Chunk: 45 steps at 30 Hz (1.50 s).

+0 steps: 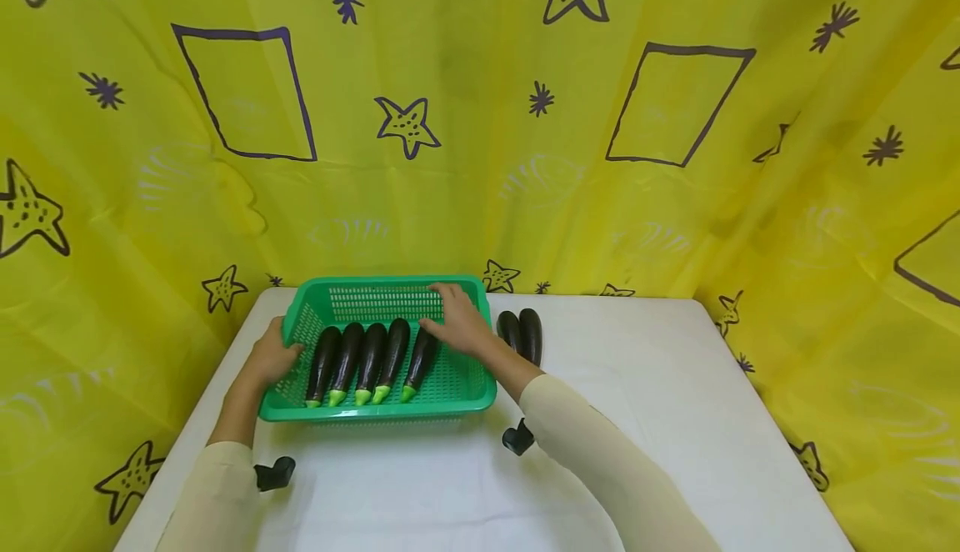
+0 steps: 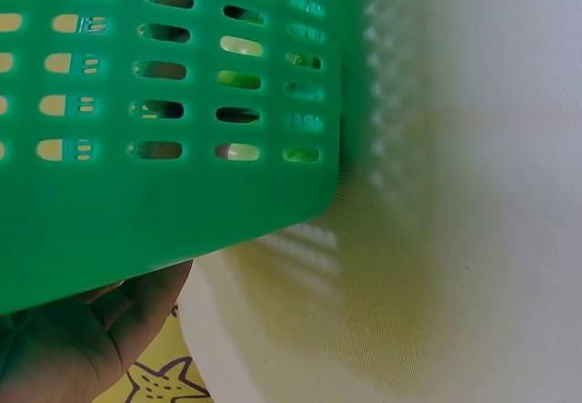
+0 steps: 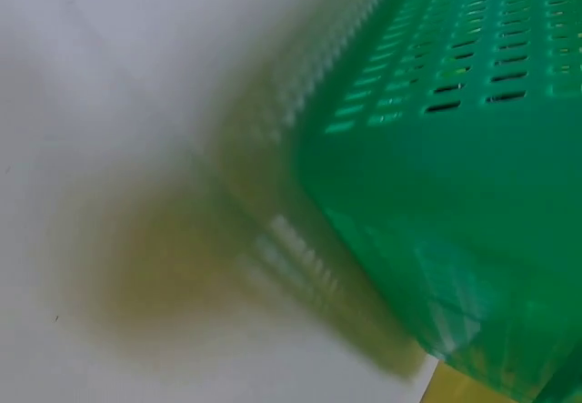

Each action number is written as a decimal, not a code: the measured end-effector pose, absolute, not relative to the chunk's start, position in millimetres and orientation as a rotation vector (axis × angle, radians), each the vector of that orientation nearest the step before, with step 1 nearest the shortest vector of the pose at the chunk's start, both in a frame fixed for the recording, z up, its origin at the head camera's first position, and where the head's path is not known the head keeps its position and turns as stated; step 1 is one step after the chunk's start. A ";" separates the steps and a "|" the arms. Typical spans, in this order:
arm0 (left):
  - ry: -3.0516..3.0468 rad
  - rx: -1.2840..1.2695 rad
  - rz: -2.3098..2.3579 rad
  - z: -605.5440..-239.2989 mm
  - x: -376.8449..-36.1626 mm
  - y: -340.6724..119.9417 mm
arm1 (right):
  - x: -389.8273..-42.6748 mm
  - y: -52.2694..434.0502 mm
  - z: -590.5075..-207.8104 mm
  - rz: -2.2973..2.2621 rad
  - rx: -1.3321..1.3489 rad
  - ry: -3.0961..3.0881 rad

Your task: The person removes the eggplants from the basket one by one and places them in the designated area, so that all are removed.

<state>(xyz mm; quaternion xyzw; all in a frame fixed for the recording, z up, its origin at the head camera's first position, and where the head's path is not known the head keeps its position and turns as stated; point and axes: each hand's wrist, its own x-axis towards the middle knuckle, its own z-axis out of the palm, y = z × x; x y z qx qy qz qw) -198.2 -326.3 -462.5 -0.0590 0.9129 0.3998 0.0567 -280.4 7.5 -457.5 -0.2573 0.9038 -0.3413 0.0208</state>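
Note:
A green plastic basket point(image 1: 450, 408) with slotted walls stands on the white table, its wall also filling much of the left wrist view. Several dark eggplants point(image 1: 371, 356) lie side by side in it, green stem ends toward the viewer. My left hand point(image 1: 272, 356) grips the basket's left side, thumb over the rim and fingers outside. Over the basket's right part is my right hand point(image 1: 463, 323), thumb and fingers spread apart, beside the upper end of the rightmost eggplant point(image 1: 421, 362). Whether it touches that eggplant is hard to tell. The right wrist view shows the basket wall point(image 3: 436, 185) but no hand.
Two more eggplants point(image 1: 530, 335) lie on the white table point(image 1: 637, 419) just right of the basket, partly behind the right forearm. A yellow curtain point(image 1: 480, 118) with drawn stars hangs behind and along both sides. Black wrist straps point(image 1: 276, 474) stick out beside the sleeves.

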 end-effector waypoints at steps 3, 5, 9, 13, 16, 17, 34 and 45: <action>2.774 -0.188 1.214 -463.8 -198.9 -326.3 | -282.1 0.8 -464.9 -0.977 -0.782 2.792; 2.765 -0.191 1.225 -464.2 -198.8 -325.2 | -281.8 -2.3 -471.6 -0.917 -0.756 2.793; 2.759 -0.188 1.231 -465.7 -199.3 -324.5 | -280.7 -5.7 -480.8 -0.881 -0.657 2.803; 2.771 -0.193 1.217 -467.2 -199.2 -327.6 | -281.2 -8.6 -483.5 -0.931 -0.566 2.759; 2.781 -0.189 1.210 -466.8 -198.1 -329.0 | -280.4 -10.0 -483.8 -0.902 -0.526 2.734; 2.786 -0.185 1.207 -466.3 -197.9 -329.3 | -280.2 -10.5 -483.7 -0.883 -0.519 2.732; 2.791 -0.229 1.147 -460.7 -200.7 -324.1 | -279.9 -10.7 -482.8 -0.745 -0.514 2.705; 2.816 -0.247 1.117 -461.4 -197.8 -323.0 | -277.2 -13.5 -488.0 -0.623 -0.536 2.743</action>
